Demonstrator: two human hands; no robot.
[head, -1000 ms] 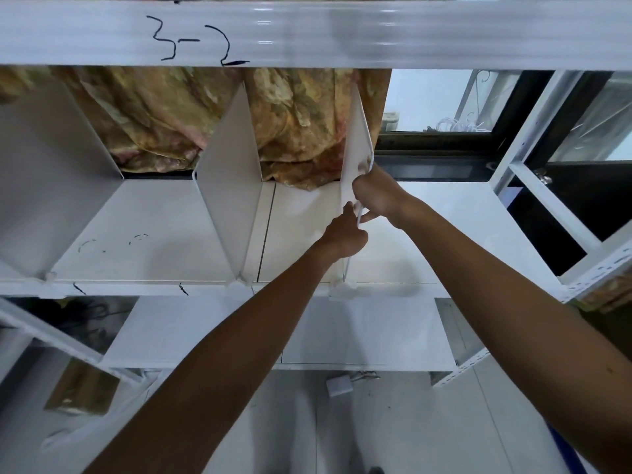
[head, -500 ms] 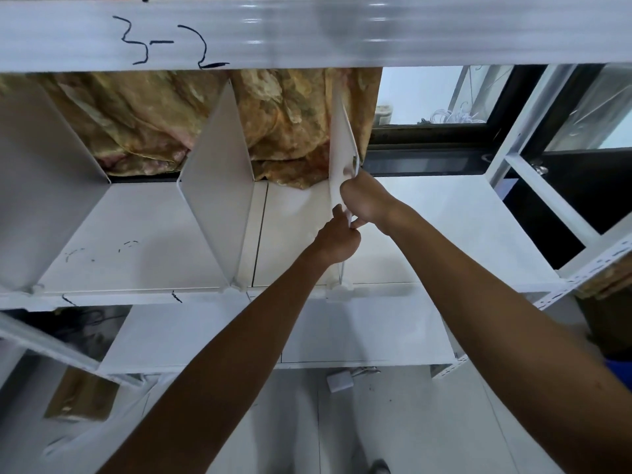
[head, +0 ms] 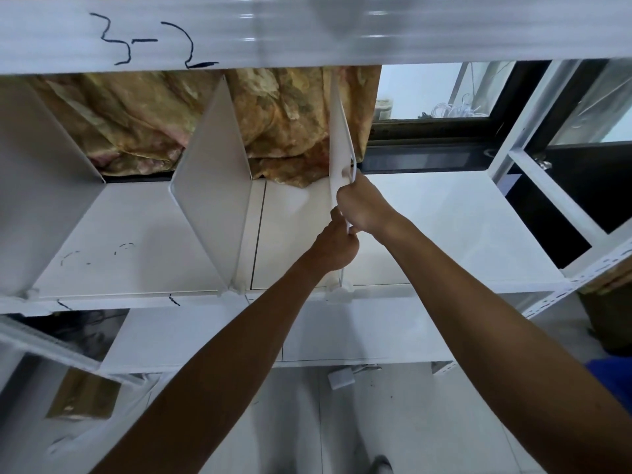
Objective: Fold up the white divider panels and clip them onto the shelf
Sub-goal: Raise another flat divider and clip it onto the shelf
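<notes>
Shelf (head: 444, 234): plain white, few black pen dashes. Dividers (head: 212, 186): white, unpatterned. Top beam (head: 307, 29): white, "3-2" handwritten in black. Cloth (head: 154, 118) behind: mottled gold-brown, pinkish patches. Window frame (head: 444, 131): black. Floor (head: 393, 422): pale grey tiles.

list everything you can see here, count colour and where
divider panels: three, white, upright on the shelf; the rightmost is held by both hands
shelf: one, white, middle tier of the rack
top beam: one, white, marked 3-2 in black
clips: three, white, on the shelf's front edge
curtain: one, gold patterned, behind the shelf
window: one, dark frame, back right
small box: one, white, on the floor
left hand: grip on the panel's front edge, low
right hand: grip on it, higher
</notes>
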